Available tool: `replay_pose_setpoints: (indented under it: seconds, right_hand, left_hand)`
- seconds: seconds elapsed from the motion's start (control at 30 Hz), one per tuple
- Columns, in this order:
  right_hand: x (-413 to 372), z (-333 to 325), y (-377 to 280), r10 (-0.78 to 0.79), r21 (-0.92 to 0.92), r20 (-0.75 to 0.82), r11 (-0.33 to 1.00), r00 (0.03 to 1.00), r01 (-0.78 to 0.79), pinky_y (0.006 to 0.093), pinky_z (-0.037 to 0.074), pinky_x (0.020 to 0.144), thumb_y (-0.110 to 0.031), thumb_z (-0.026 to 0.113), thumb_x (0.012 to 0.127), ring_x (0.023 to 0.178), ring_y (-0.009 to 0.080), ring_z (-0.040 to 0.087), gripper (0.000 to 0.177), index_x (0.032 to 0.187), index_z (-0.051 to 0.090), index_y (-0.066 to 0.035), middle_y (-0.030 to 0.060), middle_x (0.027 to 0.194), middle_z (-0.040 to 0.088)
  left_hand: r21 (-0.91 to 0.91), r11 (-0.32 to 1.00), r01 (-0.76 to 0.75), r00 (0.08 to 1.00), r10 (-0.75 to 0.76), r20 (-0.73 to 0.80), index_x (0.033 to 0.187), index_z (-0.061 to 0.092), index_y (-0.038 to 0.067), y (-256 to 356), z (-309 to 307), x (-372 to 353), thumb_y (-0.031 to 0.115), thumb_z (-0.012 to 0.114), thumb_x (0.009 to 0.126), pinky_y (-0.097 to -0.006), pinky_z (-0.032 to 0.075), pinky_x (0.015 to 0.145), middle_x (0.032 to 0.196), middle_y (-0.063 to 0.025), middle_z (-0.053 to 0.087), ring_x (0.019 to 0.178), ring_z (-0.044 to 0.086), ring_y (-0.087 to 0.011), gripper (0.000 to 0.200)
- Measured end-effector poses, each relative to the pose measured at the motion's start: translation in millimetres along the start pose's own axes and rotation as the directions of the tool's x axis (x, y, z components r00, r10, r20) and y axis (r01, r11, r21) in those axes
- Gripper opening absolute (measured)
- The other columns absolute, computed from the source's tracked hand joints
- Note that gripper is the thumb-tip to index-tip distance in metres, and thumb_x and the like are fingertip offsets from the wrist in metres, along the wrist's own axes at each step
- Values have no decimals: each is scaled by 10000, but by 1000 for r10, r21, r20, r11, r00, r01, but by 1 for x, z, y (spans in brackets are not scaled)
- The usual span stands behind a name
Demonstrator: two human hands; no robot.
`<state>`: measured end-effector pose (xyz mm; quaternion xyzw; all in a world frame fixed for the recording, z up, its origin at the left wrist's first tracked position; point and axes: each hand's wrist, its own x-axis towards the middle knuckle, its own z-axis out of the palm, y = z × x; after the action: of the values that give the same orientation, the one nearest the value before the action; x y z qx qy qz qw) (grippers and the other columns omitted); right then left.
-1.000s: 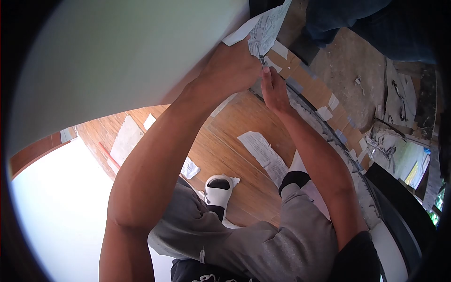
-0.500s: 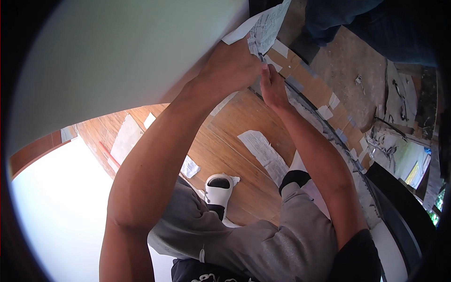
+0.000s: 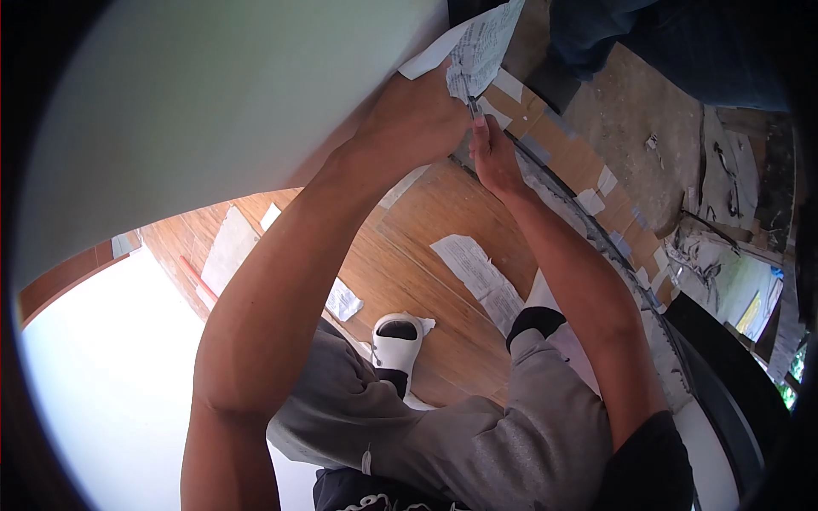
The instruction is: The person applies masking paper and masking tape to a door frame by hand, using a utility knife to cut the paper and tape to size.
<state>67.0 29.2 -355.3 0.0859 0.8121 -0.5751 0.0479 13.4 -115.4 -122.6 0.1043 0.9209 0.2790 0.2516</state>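
White panel fills the left. Left hand at its corner, grip clenched on the printed paper peeling there. Right hand, just beside, pinches a thin dark tool at the paper's lower edge, above the wooden floor.

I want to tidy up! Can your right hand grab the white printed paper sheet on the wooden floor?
Probably not right now: the right hand is up at the torn printed paper on the white panel, busy beside the left hand. The white printed floor sheet lies uncovered, well below.
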Motion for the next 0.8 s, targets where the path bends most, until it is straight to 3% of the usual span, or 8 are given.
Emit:
replay_pose_setpoints:
  seconds: [0.27,0.33,0.47,0.53,0.57,0.67,0.73,0.8]
  right_hand:
    - [-16,0,2,-44,107,-41,993,998,48,318,422,578,-596,322,1070,617,124,507,689,1074,593,38,34,676,517]
    - [-17,-3,2,75,67,11,995,997,-76,473,481,708,-512,347,1085,736,385,634,568,1053,587,2,219,758,611]
    - [-14,-4,-2,63,56,7,996,998,-63,483,481,707,-509,354,1084,741,396,641,565,1042,583,6,222,753,609]
    - [-14,-4,-9,87,87,11,992,996,-88,351,437,596,-609,311,1067,617,159,527,714,1087,605,41,64,666,520]
    - [-14,-4,-12,89,87,10,992,996,-89,351,437,596,-609,311,1067,617,159,527,714,1087,605,41,64,666,520]
    - [-14,-6,-20,26,-46,-69,999,997,-29,419,471,681,-595,311,1070,676,278,575,695,1055,610,32,145,711,564]
    - [-12,-11,-27,51,-118,-52,991,997,-57,484,480,779,-569,318,1074,781,421,608,670,1029,615,30,240,807,619]
    - [-10,-14,-30,66,-163,-54,984,996,-74,496,481,792,-557,319,1076,816,455,613,660,1027,617,31,259,842,635]
  left_hand:
    - [18,1000,-1,1000,1,-13,1465,419,35,-1,0,2,164,487,899,-409,415,1113,1469,-204,542,1302,547,-402,584]
    - [41,999,6,1000,-5,-11,1459,422,36,-1,0,2,165,490,898,-421,425,1099,1465,-203,545,1287,554,-410,579]
    - [-6,1000,-14,1000,13,-16,1454,423,35,-1,1,0,165,491,898,-425,427,1096,1465,-197,547,1278,560,-411,575]
    - [-10,1000,-7,1000,7,-18,1458,418,35,0,1,0,162,488,897,-423,423,1100,1466,-195,548,1280,559,-410,580]
    - [-10,1000,-7,1000,7,-17,1458,418,35,0,1,0,162,488,897,-423,423,1100,1466,-195,548,1280,559,-410,580]
    - [3,1000,-6,1000,6,-20,1458,422,35,-1,2,1,161,486,895,-423,418,1105,1466,-197,547,1285,558,-407,581]
    - [-1,999,-54,998,54,-44,1452,432,35,-4,3,1,160,487,892,-425,417,1108,1464,-199,548,1291,556,-403,577]
    - [-9,999,-39,999,39,-33,1451,433,33,-5,4,3,161,490,893,-422,414,1111,1465,-200,547,1297,553,-401,576]
